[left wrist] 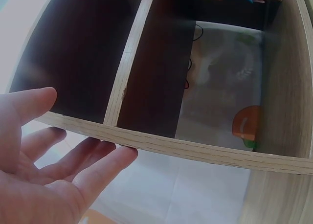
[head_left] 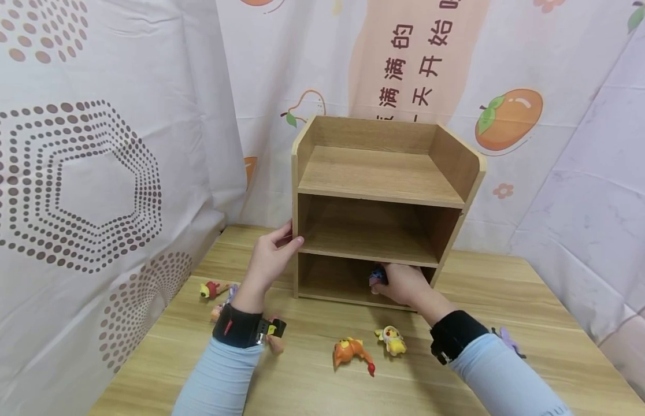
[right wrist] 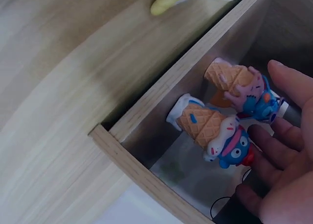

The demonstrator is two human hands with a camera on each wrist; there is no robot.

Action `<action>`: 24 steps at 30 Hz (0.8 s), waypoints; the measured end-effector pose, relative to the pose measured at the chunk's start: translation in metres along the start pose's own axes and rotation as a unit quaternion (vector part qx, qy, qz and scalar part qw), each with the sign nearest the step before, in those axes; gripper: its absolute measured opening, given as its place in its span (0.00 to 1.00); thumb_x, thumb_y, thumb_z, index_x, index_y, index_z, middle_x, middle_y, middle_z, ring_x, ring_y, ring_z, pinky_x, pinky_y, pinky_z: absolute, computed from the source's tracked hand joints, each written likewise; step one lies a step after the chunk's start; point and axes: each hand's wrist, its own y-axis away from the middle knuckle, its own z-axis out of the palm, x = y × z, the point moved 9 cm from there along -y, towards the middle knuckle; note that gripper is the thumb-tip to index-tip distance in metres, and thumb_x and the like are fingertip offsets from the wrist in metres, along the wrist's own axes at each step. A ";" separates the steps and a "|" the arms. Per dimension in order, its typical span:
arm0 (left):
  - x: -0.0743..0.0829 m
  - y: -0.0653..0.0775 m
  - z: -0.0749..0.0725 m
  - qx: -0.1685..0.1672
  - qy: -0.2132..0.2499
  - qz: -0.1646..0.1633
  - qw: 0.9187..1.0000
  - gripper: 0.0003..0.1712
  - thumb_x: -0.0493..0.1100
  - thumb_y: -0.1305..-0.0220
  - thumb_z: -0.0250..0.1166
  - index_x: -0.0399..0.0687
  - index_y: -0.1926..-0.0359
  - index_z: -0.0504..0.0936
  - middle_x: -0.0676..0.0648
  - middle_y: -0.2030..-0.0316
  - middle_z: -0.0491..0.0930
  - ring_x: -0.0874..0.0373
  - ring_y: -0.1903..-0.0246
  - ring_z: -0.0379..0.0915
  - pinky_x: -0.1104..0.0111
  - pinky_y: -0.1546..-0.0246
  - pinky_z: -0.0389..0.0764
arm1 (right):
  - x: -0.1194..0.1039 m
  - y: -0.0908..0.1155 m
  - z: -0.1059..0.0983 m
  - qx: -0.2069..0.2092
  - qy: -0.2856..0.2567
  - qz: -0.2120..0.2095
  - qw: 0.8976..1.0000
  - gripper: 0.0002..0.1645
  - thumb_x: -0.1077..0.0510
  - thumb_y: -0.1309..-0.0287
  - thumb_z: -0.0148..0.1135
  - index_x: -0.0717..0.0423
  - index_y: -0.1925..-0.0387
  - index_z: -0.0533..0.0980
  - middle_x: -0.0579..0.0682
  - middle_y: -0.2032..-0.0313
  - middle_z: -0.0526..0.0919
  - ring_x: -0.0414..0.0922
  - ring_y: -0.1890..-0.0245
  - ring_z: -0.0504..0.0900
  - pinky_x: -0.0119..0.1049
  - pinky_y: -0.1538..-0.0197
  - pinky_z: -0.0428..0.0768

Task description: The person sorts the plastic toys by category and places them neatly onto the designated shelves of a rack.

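A wooden shelf unit (head_left: 374,199) stands on the table. My left hand (head_left: 270,254) rests at its left side panel, thumb at the front edge and fingers along the outer face. In the left wrist view those fingers touch the panel's underside in loose spread. My right hand (head_left: 406,283) reaches into the bottom compartment. Two ice-cream-cone figurines stand there side by side: a blue one with pink topping (right wrist: 244,92) and a blue one with white topping and red nose (right wrist: 212,131). The right fingers (right wrist: 274,160) are spread beside them, with no clear grip.
In front of the shelf lie an orange figurine (head_left: 348,351) and a yellow figurine (head_left: 392,340). A red-and-yellow figurine (head_left: 210,289) lies at left, near others partly hidden by my left arm. A purple figurine (head_left: 507,340) lies beside my right forearm.
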 end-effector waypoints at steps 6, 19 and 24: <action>0.000 -0.001 -0.001 -0.007 -0.001 0.005 1.000 0.30 0.42 0.31 0.68 0.41 0.30 0.73 0.37 0.39 0.79 0.45 0.41 0.77 0.56 0.44 0.80 | -0.008 0.009 -0.003 -0.004 0.005 -0.021 1.000 0.31 0.49 0.39 0.72 0.56 0.39 0.76 0.55 0.51 0.83 0.49 0.58 0.83 0.55 0.56 0.82; 0.005 0.003 -0.008 -0.005 -0.023 0.010 1.000 0.29 0.44 0.31 0.68 0.37 0.34 0.77 0.37 0.41 0.80 0.44 0.43 0.79 0.53 0.44 0.79 | -0.024 0.040 -0.016 -0.035 -0.017 -0.026 0.999 0.47 0.45 0.42 0.75 0.58 0.27 0.66 0.63 0.36 0.74 0.65 0.36 0.71 0.74 0.38 0.63; 0.013 0.005 -0.010 0.002 -0.036 0.021 0.999 0.28 0.45 0.31 0.68 0.38 0.34 0.78 0.39 0.43 0.82 0.47 0.44 0.79 0.53 0.45 0.81 | -0.029 0.053 -0.030 -0.019 -0.044 -0.034 0.998 0.48 0.45 0.42 0.75 0.56 0.27 0.65 0.63 0.33 0.71 0.66 0.31 0.66 0.76 0.36 0.58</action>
